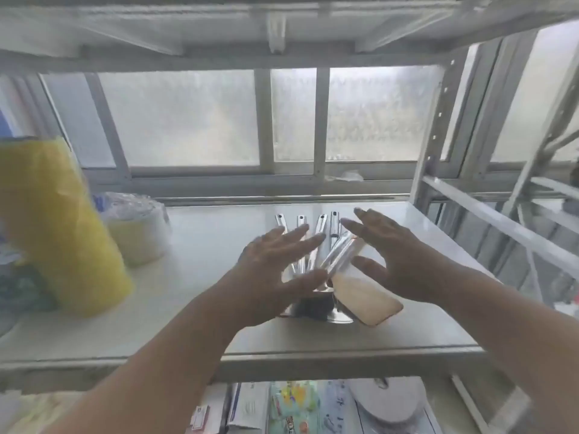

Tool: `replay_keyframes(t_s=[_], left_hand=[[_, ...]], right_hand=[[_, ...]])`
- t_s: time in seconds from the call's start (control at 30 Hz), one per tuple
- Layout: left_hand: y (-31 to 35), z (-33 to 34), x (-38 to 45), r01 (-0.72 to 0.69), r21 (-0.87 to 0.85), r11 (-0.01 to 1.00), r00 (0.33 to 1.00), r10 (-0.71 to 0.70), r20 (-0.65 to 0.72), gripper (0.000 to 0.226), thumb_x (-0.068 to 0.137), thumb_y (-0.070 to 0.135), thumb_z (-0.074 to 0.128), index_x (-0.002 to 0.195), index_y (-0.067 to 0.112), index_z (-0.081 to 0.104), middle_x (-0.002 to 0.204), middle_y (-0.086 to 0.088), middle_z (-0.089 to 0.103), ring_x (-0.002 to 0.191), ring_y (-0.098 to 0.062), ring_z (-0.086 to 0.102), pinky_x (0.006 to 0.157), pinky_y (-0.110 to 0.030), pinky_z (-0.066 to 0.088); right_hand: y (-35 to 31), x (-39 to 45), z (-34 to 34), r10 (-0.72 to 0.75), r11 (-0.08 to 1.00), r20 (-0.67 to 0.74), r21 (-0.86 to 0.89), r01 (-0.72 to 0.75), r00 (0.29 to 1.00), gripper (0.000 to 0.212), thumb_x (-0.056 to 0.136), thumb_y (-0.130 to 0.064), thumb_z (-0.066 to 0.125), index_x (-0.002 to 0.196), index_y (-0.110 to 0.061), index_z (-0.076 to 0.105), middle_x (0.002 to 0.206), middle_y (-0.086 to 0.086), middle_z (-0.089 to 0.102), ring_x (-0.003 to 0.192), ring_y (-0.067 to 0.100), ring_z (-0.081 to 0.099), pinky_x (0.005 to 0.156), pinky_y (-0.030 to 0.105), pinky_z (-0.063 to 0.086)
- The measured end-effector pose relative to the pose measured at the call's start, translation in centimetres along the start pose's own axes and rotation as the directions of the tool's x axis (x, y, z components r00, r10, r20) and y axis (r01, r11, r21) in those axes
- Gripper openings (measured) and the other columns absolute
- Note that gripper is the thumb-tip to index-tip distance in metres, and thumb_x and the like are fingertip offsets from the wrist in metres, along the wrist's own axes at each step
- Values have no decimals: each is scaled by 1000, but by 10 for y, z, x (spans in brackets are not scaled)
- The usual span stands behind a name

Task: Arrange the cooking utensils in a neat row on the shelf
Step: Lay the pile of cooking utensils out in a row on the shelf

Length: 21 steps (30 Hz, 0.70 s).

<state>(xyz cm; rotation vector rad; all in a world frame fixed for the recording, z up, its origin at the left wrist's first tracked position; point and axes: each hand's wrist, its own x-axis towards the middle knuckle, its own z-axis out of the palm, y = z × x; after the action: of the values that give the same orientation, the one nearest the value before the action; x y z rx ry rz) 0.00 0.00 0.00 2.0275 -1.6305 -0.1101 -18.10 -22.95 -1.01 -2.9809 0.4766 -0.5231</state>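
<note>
Several steel cooking utensils (319, 227) lie side by side on the white shelf (200, 245), their handle ends with hanging holes pointing to the window. A wooden spatula (363, 296) lies at the right of the group, its pale blade nearest me. My left hand (275, 270) hovers flat over the left side of the utensils, fingers spread. My right hand (391, 258) is spread over the right side, above the wooden spatula's handle. Neither hand holds anything. The utensils' working ends are mostly hidden under my hands.
A yellow plastic bag (59, 227) stands at the shelf's left, with a clear bag of pale contents (138, 230) behind it. A frosted window (194, 120) backs the shelf. Metal rack posts (432, 136) rise at right. Boxes and a white round lid (388, 402) sit below.
</note>
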Motion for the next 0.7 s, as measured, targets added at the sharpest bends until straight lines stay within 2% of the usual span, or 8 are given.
replay_keyframes(t_s=[0.1, 0.2, 0.3, 0.43, 0.5, 0.57, 0.6, 0.7], left_hand=[[-3, 19, -5, -45, 33, 998, 998, 44, 40, 73, 86, 91, 41, 153, 76, 16, 169, 40, 7, 160, 3, -3, 129, -39, 4], [-6, 31, -6, -87, 54, 995, 996, 88, -19, 83, 83, 90, 51, 157, 70, 20, 171, 35, 15, 161, 2, 6, 132, -39, 10], [-2, 30, -11, -126, 27, 992, 992, 127, -27, 83, 83, 84, 62, 157, 64, 29, 165, 31, 36, 152, 6, 30, 127, -36, 28], [-7, 14, -20, -53, 59, 997, 998, 55, -24, 81, 76, 89, 59, 149, 59, 46, 154, 30, 52, 139, 6, 49, 116, -33, 42], [-16, 12, -24, -56, 72, 996, 998, 57, -18, 56, 83, 72, 62, 133, 45, 67, 134, 27, 67, 123, 1, 60, 103, -33, 49], [-23, 16, -25, -70, 17, 997, 997, 71, -37, 25, 90, 51, 62, 99, 33, 76, 97, 15, 75, 94, -7, 67, 84, -38, 56], [-25, 18, -25, -64, -13, 998, 997, 63, -41, 22, 92, 47, 62, 90, 30, 76, 85, 10, 73, 84, -11, 68, 78, -42, 57], [-29, 24, -24, -85, -68, 994, 994, 80, -79, 26, 95, 47, 63, 83, 27, 74, 75, 6, 70, 79, -13, 67, 76, -46, 56]], right_hand=[[-1, -5, 13, -29, 1000, 5, 3, 29, 1000, 70, 99, -66, 37, 162, -47, 15, 173, -9, 10, 159, 10, 3, 128, 41, 13], [-10, -10, 19, -34, 997, -26, 71, 35, 999, 70, 96, -71, 31, 161, -47, 20, 172, -12, 14, 158, 7, 7, 128, 37, 13], [-23, -17, 9, -42, 995, -33, 86, 45, 999, 67, 96, -67, 37, 159, -46, 28, 171, -15, 19, 156, 7, 15, 126, 36, 15], [-45, -16, -9, -66, 996, -34, 52, 67, 997, 67, 96, -67, 45, 158, -49, 29, 168, -21, 23, 154, 2, 19, 125, 31, 18], [-59, -17, -12, -72, 993, 35, 93, 69, 997, 68, 94, -68, 53, 156, -47, 35, 163, -25, 31, 149, -4, 25, 122, 24, 19], [-72, -17, -9, -76, 991, 130, 120, 60, 989, 63, 91, -69, 59, 148, -46, 48, 150, -30, 47, 138, -7, 40, 116, 24, 30], [-79, -18, -5, -86, 992, 175, 108, 67, 981, 53, 90, -67, 61, 138, -47, 57, 137, -31, 58, 126, -8, 50, 109, 24, 39], [-94, -17, 6, -113, 993, 148, 59, 105, 983, 19, 94, -56, 63, 105, -44, 73, 93, -24, 70, 92, -3, 61, 82, 24, 48]])
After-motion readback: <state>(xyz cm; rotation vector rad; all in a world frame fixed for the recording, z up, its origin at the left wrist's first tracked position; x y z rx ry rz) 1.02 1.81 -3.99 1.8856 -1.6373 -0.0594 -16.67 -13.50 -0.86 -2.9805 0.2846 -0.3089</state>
